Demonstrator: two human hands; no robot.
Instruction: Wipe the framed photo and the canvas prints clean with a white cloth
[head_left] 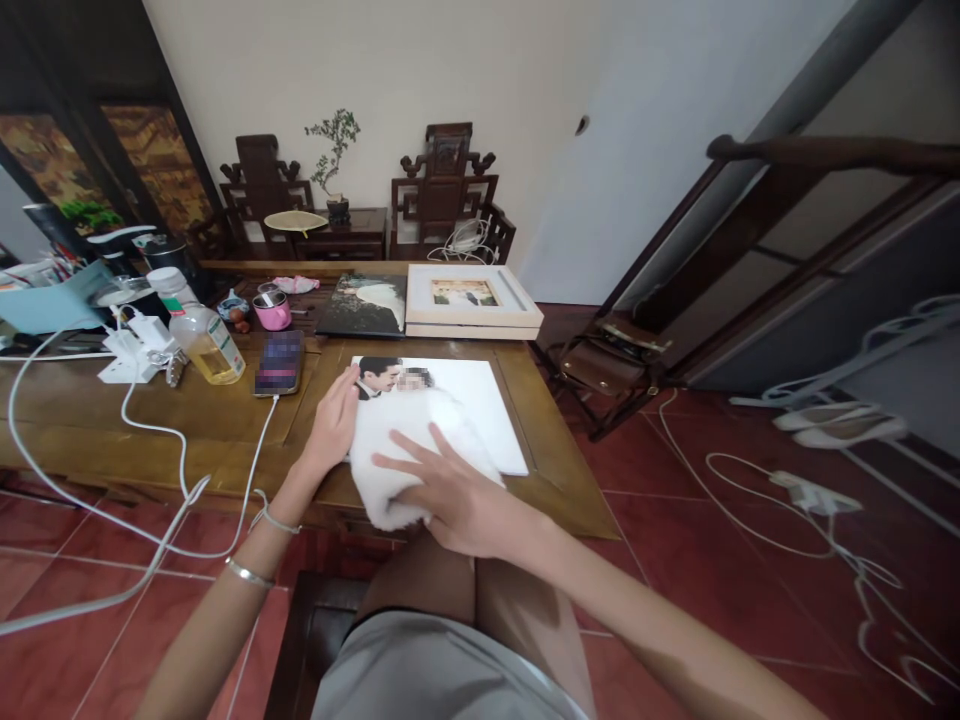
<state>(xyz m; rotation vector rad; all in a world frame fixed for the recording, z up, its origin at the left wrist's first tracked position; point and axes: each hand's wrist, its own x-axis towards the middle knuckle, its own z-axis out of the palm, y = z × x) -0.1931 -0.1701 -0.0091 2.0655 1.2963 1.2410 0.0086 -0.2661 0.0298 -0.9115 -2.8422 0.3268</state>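
On the left of the wooden table (559,445), a bottle (214,345) bore a label too small to read, near a phone (277,364) with a blurred screen. The left hand (335,420), fingers straight and close together, lay along the left edge of a photo board (491,420). The right hand (454,495), fingers spread wide, rested on a white cloth (420,414) covering the board's lower left part, with a strip of tabletop right of the board.
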